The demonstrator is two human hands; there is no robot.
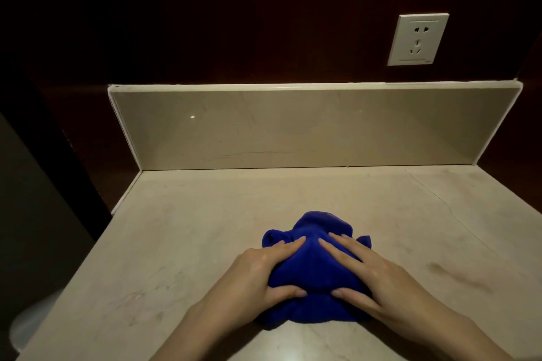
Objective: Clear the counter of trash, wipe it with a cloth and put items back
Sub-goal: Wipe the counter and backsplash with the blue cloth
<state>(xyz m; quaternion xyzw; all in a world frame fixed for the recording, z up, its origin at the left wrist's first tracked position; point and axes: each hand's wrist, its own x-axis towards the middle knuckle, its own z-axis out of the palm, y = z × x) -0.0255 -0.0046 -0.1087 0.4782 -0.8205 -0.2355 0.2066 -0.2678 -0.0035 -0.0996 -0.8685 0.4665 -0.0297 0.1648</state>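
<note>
A bunched blue cloth [311,267] lies on the beige stone counter [190,243], near its front middle. My left hand [258,269] rests on the cloth's left side, fingers straight on top and thumb pressed against its near fold. My right hand [366,269] lies on the cloth's right side in the same way, fingers flat and thumb at the near fold. Both hands press the cloth down onto the counter. The fingertips of the two hands almost meet over the cloth's middle.
A low beige backsplash [293,129] runs along the back and left of the counter. A white wall socket [418,39] sits on the dark wall at upper right. A faint dark smear [457,275] marks the counter right of the cloth. Dark floor lies at left.
</note>
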